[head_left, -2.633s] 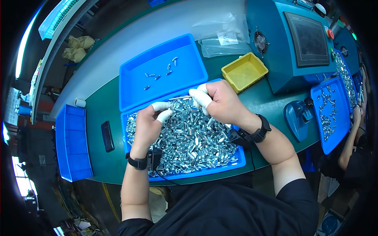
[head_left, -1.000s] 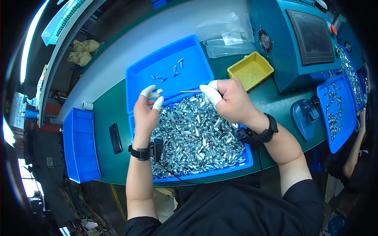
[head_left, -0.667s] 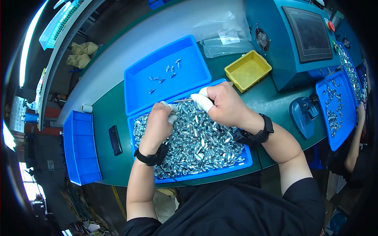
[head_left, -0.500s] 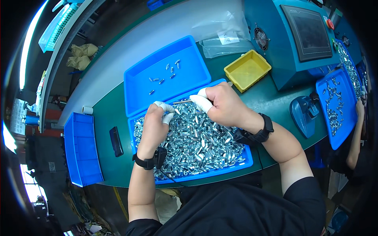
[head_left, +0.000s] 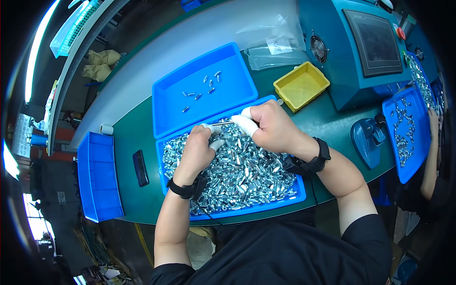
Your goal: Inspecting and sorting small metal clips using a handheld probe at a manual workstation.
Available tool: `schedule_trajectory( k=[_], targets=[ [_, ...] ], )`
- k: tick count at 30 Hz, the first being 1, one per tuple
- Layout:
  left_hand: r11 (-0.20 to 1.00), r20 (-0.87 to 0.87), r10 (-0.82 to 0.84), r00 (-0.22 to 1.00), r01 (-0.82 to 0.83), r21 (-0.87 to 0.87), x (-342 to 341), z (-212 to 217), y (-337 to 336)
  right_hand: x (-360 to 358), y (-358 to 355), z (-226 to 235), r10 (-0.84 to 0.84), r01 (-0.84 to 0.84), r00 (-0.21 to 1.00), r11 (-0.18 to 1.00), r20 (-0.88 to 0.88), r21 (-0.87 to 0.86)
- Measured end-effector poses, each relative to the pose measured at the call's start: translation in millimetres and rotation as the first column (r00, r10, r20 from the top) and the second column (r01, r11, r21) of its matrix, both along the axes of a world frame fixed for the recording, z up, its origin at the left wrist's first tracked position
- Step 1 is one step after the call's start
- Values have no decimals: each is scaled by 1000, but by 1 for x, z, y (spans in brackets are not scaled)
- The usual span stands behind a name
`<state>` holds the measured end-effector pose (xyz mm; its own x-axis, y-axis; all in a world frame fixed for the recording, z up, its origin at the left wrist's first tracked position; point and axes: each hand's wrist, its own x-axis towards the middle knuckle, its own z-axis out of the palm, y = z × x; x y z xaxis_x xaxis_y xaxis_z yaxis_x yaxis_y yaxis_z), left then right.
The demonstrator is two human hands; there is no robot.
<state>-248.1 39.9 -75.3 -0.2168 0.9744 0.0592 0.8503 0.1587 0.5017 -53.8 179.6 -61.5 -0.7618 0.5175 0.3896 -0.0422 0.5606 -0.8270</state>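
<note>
My right hand (head_left: 268, 124), with white coverings on thumb and finger, is closed on a thin metal rod (head_left: 226, 123). The rod lies nearly level and points left, above a blue tray (head_left: 249, 212) heaped with small shiny metal pieces (head_left: 247, 173). My left hand (head_left: 200, 145), its fingertips also covered in white, is beside the rod's left end. A gap shows between its thumb and forefinger; whether the forefinger touches the rod is hard to tell. The other fingers of this hand are hidden. Black bands circle both wrists.
Behind is a blue tray (head_left: 202, 116) with several loose pieces. A yellow bin (head_left: 304, 92), plastic bags (head_left: 273, 52) and a machine with a screen (head_left: 375, 42) stand beyond. At left are a phone (head_left: 140, 168) and blue bin (head_left: 99, 178). A person's hand (head_left: 433, 121) is at far right.
My left hand has shifted right toward my right hand, so less of the rod shows between them. My right hand stays closed on the rod. The view has moved slightly.
</note>
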Motion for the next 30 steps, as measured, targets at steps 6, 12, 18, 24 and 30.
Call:
schedule_trajectory(
  k=[6, 12, 18, 24, 30],
  targets=[
    [999, -47, -28, 999, 27, -24, -7, -4, -2, -2, -5, 1, 10, -11, 1000, 1000, -21, -12],
    [991, 25, -20, 999, 16, 129, -1, 1, -5, -5, -8, 2, 6, -7, 1000, 1000, -24, -28],
    [993, -126, -120, 985, 119, -18, -3, -2, 3, -4, -8, 6, 13, -14, 1000, 999, -9, -44],
    [997, -99, -52, 994, 58, 57, -8, 4, -12, -5, -5, 3, 7, -9, 1000, 997, -30, -79],
    [976, 715, 28, 698, -173, 131, -7, 17, -31, -4, -6, 8, 69, -65, 997, 991, 27, -116]
  ],
)
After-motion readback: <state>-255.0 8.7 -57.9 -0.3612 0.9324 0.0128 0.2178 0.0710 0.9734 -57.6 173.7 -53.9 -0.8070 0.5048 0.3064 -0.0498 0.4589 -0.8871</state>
